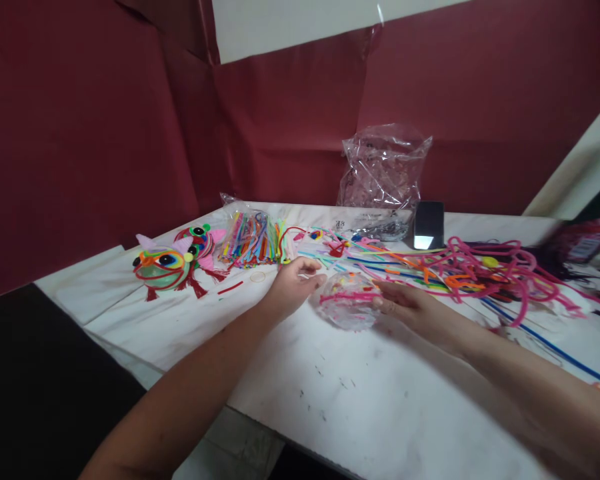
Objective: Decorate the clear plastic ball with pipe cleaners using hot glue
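A clear, rounded plastic piece (351, 315) with a pink fuzzy band across it and small yellow and orange bits near its top is just above or on the table. My right hand (399, 303) grips it by its right side, thumb toward me. To its left, my left hand (293, 288) is slightly apart from it, with fingers loosely curled, a gap to the thumb, and nothing visible held. Behind both hands lie loose coloured pipe cleaners (380, 260).
At the left stand colourful lion-head figures (163, 263) with red tassels. Beside them is a bag of pipe cleaners (253, 240). A crumpled clear bag (383, 173) and a dark phone (429, 225) are at the back. Tangled pink pipe cleaners (505, 267) spread rightward over the white table (325, 380).
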A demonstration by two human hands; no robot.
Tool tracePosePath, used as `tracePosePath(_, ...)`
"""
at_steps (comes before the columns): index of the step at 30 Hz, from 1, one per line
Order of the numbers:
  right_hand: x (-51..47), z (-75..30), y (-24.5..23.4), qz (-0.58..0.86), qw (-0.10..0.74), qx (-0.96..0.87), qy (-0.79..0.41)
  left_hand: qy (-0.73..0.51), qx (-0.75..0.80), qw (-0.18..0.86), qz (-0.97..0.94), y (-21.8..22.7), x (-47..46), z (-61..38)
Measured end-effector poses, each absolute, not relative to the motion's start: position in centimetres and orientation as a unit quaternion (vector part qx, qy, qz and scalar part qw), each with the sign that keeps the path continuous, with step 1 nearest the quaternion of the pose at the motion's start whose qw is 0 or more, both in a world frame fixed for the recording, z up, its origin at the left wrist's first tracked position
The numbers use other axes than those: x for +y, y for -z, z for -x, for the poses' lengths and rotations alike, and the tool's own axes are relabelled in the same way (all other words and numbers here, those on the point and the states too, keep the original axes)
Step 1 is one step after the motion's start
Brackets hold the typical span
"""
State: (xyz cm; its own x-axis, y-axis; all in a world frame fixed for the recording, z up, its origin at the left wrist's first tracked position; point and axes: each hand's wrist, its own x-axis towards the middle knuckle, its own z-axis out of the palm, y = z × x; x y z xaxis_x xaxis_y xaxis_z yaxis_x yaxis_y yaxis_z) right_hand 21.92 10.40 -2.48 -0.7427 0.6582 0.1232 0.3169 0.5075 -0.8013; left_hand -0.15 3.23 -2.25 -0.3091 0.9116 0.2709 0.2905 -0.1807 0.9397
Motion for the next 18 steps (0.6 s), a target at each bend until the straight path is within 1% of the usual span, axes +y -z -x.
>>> tracePosePath(4,10.1,-21.8,2.1,0.296,0.212,-0.839,-0.405,-0.507,0.587,0.326,-0.541,2.7,3.1,-0.1)
tracePosePath(9,10.3,-22.0,2.2,0.308,0.236,-0.834,-0.393,-0.512,0.553,0.365,-0.546,3.2,3.5,0.0)
tracePosePath(11,10.4,-22.0,2.2,0.312,0.238,-0.832,-0.392,-0.501,0.556,0.348,-0.564,3.2,3.8,0.4)
tracePosePath(15,10.3,-22.0,2.1,0.331,0.222,-0.832,-0.385,-0.450,0.600,0.274,-0.602,3.5,3.9,1.2)
tracePosePath(18,10.2,-22.0,2.1,0.336,0.224,-0.832,-0.381,-0.430,0.616,0.246,-0.613,3.6,3.8,1.6)
